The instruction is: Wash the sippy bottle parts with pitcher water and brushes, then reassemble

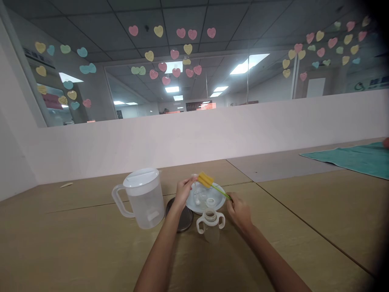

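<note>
My right hand (239,211) grips the thin green handle of a sponge brush (206,179). The brush's yellow head points up and left over a white bowl (223,201). At the bowl's left side, the closed fingers of my left hand (184,190) hold a small clear straw piece (196,190); its lower end hangs down into the bowl. The yellow sponge is right beside those fingertips, and I cannot tell whether it touches the piece. A whitish ring (210,202) shows at the bowl's near side. In front stands an uncapped clear baby bottle (210,229) with two white handles.
A lidded clear plastic pitcher (148,202) stands to the left. A dark round tray or lid (184,221) lies partly under my left forearm. Teal cloth (361,159) covers the far right, with part of another person's hand at its edge. Behind the table rises a white wall (194,136).
</note>
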The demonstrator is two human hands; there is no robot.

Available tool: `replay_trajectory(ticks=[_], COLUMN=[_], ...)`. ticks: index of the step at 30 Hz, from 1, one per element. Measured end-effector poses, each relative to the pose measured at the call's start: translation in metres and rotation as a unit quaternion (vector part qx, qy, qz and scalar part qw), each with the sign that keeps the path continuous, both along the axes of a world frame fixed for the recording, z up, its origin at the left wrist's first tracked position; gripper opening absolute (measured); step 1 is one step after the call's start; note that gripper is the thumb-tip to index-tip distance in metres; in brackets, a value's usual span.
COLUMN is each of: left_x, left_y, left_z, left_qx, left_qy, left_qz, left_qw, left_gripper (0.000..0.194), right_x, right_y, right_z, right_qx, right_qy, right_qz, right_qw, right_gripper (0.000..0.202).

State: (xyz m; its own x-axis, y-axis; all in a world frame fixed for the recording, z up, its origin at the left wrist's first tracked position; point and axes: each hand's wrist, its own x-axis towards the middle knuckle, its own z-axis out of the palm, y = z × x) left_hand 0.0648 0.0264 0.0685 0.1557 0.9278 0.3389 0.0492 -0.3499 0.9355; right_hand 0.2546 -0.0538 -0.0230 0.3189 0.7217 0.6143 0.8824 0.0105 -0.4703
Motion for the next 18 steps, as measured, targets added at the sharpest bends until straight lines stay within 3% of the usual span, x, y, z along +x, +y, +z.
replay_trajectory(ticks=[5, 9, 12, 15, 18], left_x=[-0.004, -0.013, -0.026, -0.041, -0.054], left_y=[-0.001, 0.003, 0.010, 0.016, 0.020], left_z=[0.008, 0.013, 0.011, 0.004, -0.006], left_qx=[0.021, -0.021, -0.019, -0.013, -0.028], left_qy=[-0.026, -0.046, 0.067, 0.203, 0.267], left_qz=[0.023, -0.009, 0.032, 0.073, 0.084], left_qw=[0.999, 0.999, 0.997, 0.976, 0.960], left_gripper=[0.048, 0.048, 0.043, 0.030, 0.022], right_x=[0.001, 0.002, 0.002, 0.001, 0.001], right_y=[-0.001, -0.001, -0.001, -0.001, -0.001], right_z=[-0.004, -0.004, -0.003, -0.001, 0.002], right_qx=[-0.006, 0.008, 0.011, 0.000, -0.034], right_qy=[-0.060, -0.082, -0.064, -0.044, -0.030], right_qz=[0.015, 0.000, -0.024, -0.052, -0.088], right_qw=[0.998, 0.997, 0.998, 0.998, 0.995], right_gripper=[0.029, 0.027, 0.027, 0.026, 0.024])
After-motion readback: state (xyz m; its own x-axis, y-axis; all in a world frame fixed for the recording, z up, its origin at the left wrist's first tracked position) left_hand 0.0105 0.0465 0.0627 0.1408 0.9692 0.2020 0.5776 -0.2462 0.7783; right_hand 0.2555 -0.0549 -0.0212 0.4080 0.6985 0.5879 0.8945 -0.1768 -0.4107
